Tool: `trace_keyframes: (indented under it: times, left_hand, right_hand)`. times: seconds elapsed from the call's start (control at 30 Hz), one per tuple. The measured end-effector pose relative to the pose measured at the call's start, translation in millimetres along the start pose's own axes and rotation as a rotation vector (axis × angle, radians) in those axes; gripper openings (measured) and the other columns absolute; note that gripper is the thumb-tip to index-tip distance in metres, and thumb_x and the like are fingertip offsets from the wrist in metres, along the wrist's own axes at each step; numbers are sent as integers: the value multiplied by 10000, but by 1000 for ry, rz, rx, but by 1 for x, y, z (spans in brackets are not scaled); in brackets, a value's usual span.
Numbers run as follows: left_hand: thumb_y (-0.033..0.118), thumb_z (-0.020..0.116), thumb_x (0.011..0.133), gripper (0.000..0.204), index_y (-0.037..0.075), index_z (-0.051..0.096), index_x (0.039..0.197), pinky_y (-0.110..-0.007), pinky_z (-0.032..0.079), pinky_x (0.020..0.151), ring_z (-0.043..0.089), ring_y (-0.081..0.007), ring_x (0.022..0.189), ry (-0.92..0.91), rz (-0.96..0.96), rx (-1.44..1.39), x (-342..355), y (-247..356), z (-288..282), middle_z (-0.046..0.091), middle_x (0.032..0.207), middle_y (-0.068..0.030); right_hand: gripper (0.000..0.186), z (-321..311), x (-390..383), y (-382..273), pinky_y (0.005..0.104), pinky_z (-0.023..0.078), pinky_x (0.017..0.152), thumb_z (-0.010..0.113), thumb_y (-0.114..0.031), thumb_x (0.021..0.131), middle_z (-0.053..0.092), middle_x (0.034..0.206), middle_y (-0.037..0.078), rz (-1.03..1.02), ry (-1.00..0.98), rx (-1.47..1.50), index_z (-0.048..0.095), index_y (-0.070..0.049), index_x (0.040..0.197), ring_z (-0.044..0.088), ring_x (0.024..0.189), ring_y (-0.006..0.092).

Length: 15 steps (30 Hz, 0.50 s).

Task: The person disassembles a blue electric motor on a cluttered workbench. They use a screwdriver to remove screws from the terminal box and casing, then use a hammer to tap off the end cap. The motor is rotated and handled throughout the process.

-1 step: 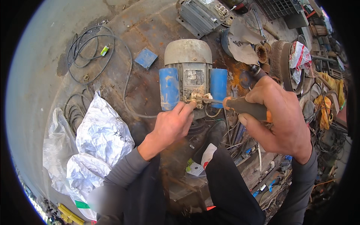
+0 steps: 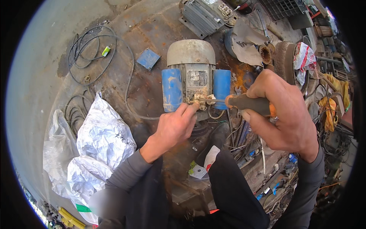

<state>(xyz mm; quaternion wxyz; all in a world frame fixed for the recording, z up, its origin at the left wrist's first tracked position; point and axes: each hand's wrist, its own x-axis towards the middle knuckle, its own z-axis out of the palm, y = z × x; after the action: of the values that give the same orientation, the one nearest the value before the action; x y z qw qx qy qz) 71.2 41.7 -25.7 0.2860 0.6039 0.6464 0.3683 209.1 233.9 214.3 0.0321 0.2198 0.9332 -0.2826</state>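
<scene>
A grey electric motor (image 2: pixel 190 53) stands at the centre, a blue cylinder (image 2: pixel 171 87) and a second blue cylinder (image 2: pixel 222 87) on either side of it. At its front is an open terminal area (image 2: pixel 200 98) with small fittings and wires. My left hand (image 2: pixel 171 128) reaches there, thumb and finger closed on a small part that is partly hidden by the fingertips. My right hand (image 2: pixel 284 118) grips a black-and-orange screwdriver (image 2: pixel 249 103) held sideways, its shaft reaching left into the terminal area.
A blue plate (image 2: pixel 148 59), coiled cable (image 2: pixel 91 57) and white sacks (image 2: pixel 103 133) lie left. Behind stands another grey motor (image 2: pixel 200 17). Tools, scrap and a rusty drum-like part (image 2: pixel 284 65) crowd the right side. My legs and feet are below the motor.
My right hand and the screwdriver handle have shifted very slightly upward, with the screwdriver nearer level. My left hand stays at the terminal area.
</scene>
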Motion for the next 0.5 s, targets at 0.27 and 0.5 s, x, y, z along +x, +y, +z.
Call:
trace_keyframes:
  times: [0.27, 0.5]
  left_hand:
    - [98, 744, 982, 386, 97, 681, 1363, -456, 595, 623, 717, -370, 739, 34, 16, -42, -1, -2, -1, 678, 972, -106]
    - [137, 720, 1007, 382, 83, 652, 1379, -467, 603, 603, 740, -337, 732, 16, 39, -18, -4, -6, 2, 663, 1009, -99]
  right_hand:
    - [293, 1, 32, 6, 410, 508, 692, 814, -19, 844, 605, 922, 135, -34, 14, -35, 601, -1, 1044, 639, 764, 328]
    - [297, 26, 29, -28, 383, 536, 604, 838, 60, 847, 645, 905, 139, -139, 95, -216, 595, -2, 1005, 646, 682, 309]
